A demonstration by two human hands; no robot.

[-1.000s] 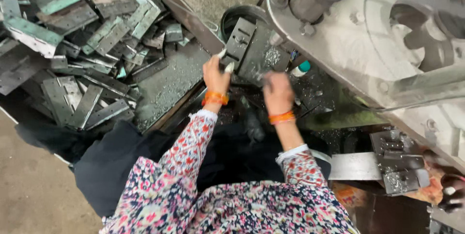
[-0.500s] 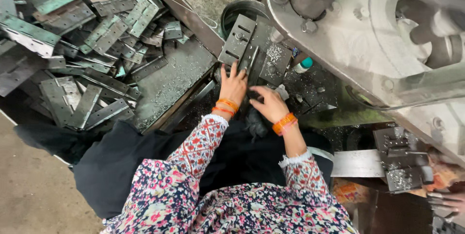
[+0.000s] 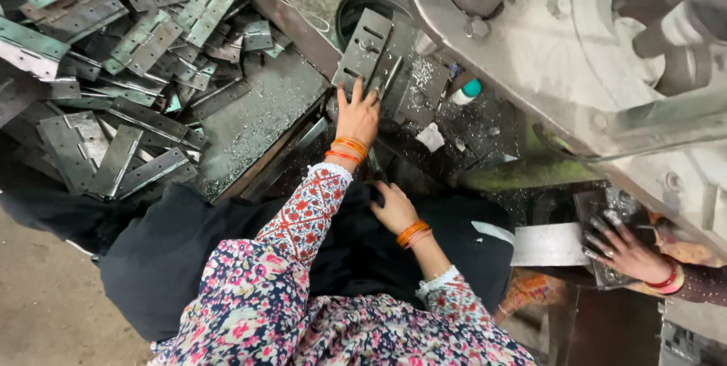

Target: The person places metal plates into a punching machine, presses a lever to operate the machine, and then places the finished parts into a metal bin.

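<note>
My left hand reaches forward, its fingers spread on the lower edge of a grey slotted metal plate. That plate leans on other plates beside a dark round tub. My right hand lies low on the black cloth over my lap, with its fingertips tucked into the folds. Both wrists wear orange bangles, and the sleeves are floral.
A heap of grey hinge plates fills the left. A large grey press machine looms at the upper right. Another person's hand rests on a metal part at the right, next to a flat steel sheet. A small teal-capped bottle lies near the plates.
My right hand has dropped from the plates down to the black cloth on my lap. My left hand has stayed forward at the slotted plate. The other person's hand has come into view.
</note>
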